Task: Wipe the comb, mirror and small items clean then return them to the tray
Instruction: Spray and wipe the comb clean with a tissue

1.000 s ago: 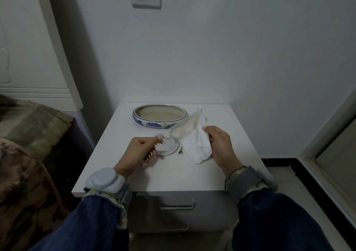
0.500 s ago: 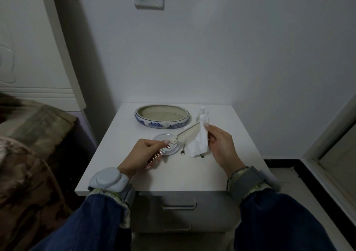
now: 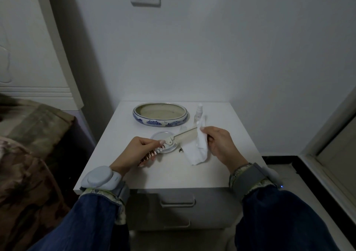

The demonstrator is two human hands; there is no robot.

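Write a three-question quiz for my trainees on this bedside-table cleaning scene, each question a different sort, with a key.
1. True or false: the comb lies inside the tray.
2. Which hand holds the white cloth? A) left hand B) right hand C) neither
3. Fill in: the round mirror lies flat on the ____, in front of the tray.

Key
1. False: the left hand holds it by the handle end, above the mirror, and the tray has nothing in it.
2. B: the right hand pinches the cloth round the comb's far end.
3. Table.
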